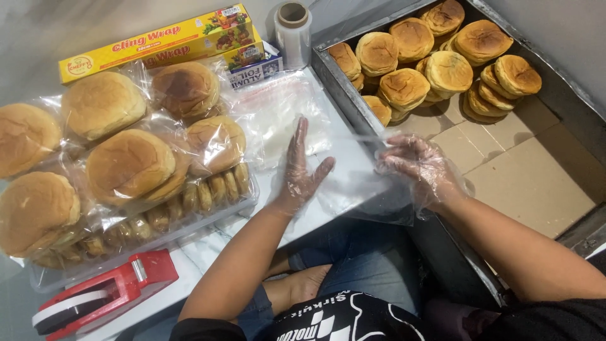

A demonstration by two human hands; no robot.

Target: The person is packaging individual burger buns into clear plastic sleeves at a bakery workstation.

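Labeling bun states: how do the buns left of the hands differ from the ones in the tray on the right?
The left buns are sealed in clear bags and heaped on the white table; the tray buns are bare, stacked in a metal tray lined with cardboard. Both are round and golden-brown.

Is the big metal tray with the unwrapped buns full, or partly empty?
Partly empty. The golden round buns crowd the far end of the metal tray; its near half shows only bare brown lining paper.
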